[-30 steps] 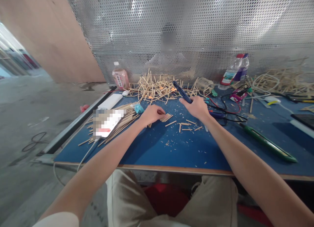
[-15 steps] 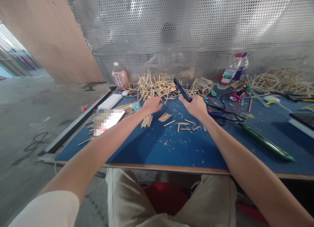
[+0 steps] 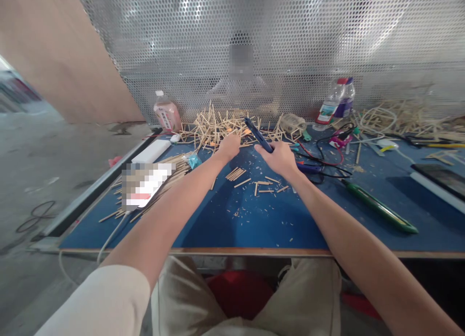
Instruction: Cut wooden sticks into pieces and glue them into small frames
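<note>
My left hand (image 3: 229,148) reaches to the near edge of a tangled pile of thin wooden sticks (image 3: 212,127). Its fingers look curled and point away from me, so whatever they hold is hidden. In my right hand (image 3: 279,158) is a long, narrow dark blue tool (image 3: 258,134), its tip tilted up and to the left; its exact kind is unclear. Between my forearms lie a small row of short cut sticks (image 3: 236,173) and several loose short pieces (image 3: 263,183). Wood chips are scattered around them on the blue tabletop (image 3: 225,224).
A pink-labelled bottle (image 3: 167,114), white box (image 3: 151,151) and long sticks (image 3: 174,162) are left. Clear bottles (image 3: 329,108), a jar (image 3: 292,125), cables (image 3: 329,165), a green tool (image 3: 379,207) and a phone (image 3: 441,178) are right. Perforated metal (image 3: 290,45) stands behind.
My left hand has moved forward to the stick pile, and its forearm now covers more of a short-stick bundle. My right hand keeps the blue tool almost in place. The view has shifted slightly.
</note>
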Motion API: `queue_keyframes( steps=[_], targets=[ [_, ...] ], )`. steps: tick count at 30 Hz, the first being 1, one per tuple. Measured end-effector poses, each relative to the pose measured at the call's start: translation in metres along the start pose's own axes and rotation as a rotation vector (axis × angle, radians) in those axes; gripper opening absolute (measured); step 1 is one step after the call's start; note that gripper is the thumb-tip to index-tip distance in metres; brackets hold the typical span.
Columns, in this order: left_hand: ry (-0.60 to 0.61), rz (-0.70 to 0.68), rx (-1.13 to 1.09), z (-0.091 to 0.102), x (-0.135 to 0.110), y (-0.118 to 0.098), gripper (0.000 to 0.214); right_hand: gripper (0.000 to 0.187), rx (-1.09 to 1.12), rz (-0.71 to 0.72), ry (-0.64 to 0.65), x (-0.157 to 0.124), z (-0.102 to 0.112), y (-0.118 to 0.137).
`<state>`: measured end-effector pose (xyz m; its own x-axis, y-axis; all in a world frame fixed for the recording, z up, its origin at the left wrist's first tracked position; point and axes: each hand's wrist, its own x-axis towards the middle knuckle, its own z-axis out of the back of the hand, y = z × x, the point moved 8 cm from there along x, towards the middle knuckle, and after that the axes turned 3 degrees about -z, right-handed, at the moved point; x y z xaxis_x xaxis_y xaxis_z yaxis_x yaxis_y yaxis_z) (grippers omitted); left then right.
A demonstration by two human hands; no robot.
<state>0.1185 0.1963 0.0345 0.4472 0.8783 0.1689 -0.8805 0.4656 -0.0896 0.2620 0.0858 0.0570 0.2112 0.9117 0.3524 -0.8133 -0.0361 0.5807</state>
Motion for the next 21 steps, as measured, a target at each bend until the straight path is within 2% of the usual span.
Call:
queue_keyframes(
  steps=[5, 9, 13, 17, 19, 21],
  targets=[
    [0.017, -0.021, 0.066, 0.009, -0.016, -0.004, 0.028, 0.04, 0.028, 0.02, -0.01, 0.001, 0.001, 0.001],
    [0.05, -0.169, 0.044, 0.023, -0.041, -0.014, 0.028, 0.027, 0.066, 0.069, -0.019, 0.003, 0.0, 0.002],
    [0.082, -0.299, 0.007, 0.033, -0.056, -0.02, 0.03, 0.026, 0.025, 0.16, 0.046, -0.002, -0.007, 0.009],
    [0.137, -0.409, -0.176, 0.034, -0.059, -0.023, 0.035, 0.021, -0.07, 0.215, 0.108, -0.009, -0.012, 0.016],
    [0.154, -0.41, -0.265, 0.033, -0.061, -0.022, 0.036, 0.023, -0.076, 0.217, 0.123, -0.009, -0.013, 0.017],
    [0.117, -0.373, -0.316, 0.034, -0.063, -0.018, 0.036, 0.026, -0.055, 0.244, 0.155, -0.01, -0.014, 0.019]
  ],
)
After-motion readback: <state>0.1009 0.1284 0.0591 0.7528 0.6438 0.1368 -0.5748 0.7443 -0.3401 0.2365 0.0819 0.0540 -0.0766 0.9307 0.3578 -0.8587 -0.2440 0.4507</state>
